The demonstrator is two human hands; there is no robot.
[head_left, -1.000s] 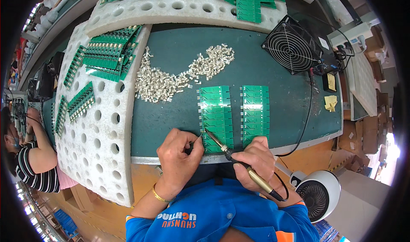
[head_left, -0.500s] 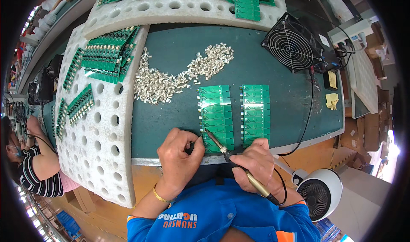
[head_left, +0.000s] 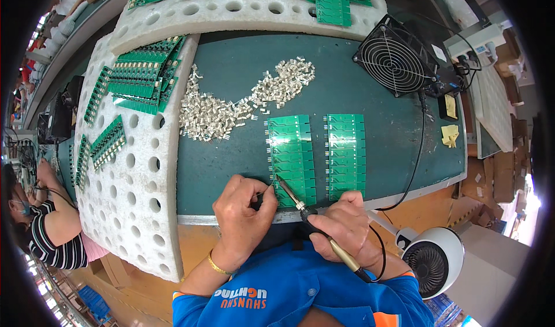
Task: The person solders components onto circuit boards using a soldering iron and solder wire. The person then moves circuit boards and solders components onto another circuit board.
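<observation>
L head cam, wide fisheye, downward view fr abv onto bench [head_left: 341,67], close range.

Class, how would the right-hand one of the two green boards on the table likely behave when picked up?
The board looks flat and thin, so it is probably light and fairly stiff. Its shiny face suggests it may feel slippery. Small parts along its left edge might catch or bend.

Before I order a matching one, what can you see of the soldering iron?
The soldering iron is pen-shaped: slim metallic shaft, dark grip, brass-coloured rear handle, black cable at the back end. The right hand grips it slanting, tip forward and left, over the left green circuit panel. I cannot tell whether they touch.
</observation>
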